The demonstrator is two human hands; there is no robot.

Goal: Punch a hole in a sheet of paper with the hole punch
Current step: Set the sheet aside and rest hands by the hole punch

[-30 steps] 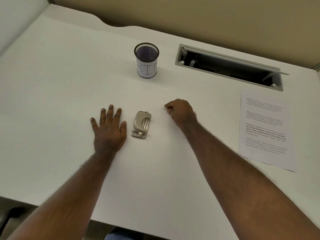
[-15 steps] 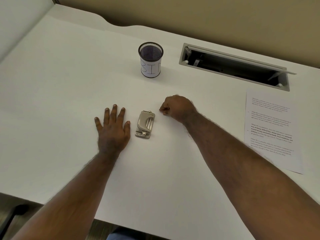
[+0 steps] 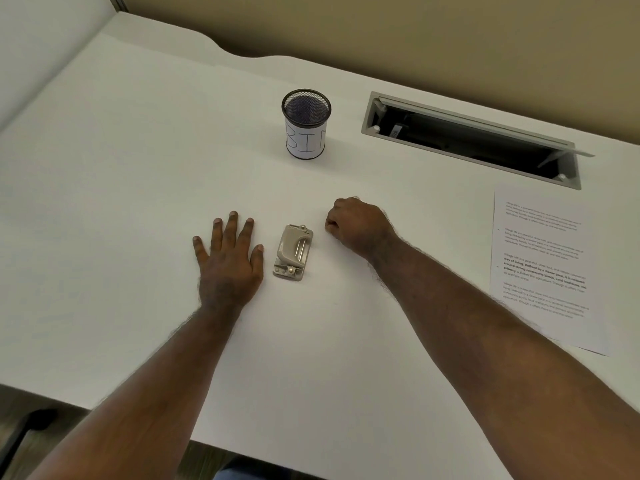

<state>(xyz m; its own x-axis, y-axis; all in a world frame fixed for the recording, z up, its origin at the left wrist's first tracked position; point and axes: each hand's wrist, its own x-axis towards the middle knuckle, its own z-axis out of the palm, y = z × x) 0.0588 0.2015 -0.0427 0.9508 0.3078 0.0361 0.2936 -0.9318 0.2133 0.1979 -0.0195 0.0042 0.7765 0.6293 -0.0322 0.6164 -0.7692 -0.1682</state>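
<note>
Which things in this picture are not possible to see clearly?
Head view:
- Printed sheet: text too small and blurred to read.
- Right hand: curled fist hides the palm and anything in it.
- Mesh cup: dark inside, contents unclear.
- Desk slot: interior shadowed.

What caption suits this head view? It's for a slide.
Hole punch between flat left hand and fisted right hand; paper untouched.

Beige hole punch (image 3: 293, 252) sits apart from printed sheet (image 3: 543, 268).
</note>
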